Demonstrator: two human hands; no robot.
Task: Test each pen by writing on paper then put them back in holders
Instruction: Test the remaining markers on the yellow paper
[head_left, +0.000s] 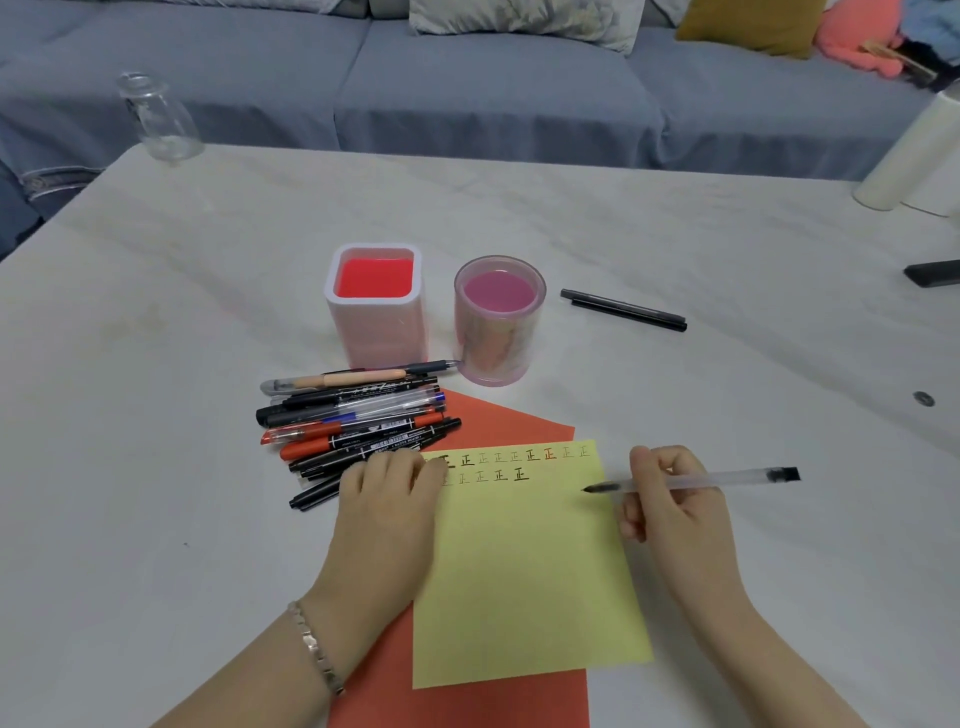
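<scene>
A yellow paper (524, 571) with rows of written marks along its top lies on a red sheet (509, 423). My left hand (387, 499) presses flat on the paper's left edge. My right hand (670, 499) grips a clear pen (737, 478), its tip pointing left just above the paper's right edge. A pile of several pens and markers (358, 415) lies left of the paper. Behind stand a square pink holder (376, 306) and a round pink holder (498, 322), both without pens. Two black pens (623, 309) lie to the right of the holders.
A glass bottle (156, 117) stands at the table's far left corner. White rolls (919, 150) stand at the far right, with a dark object (932, 273) near the right edge. A sofa runs behind the table.
</scene>
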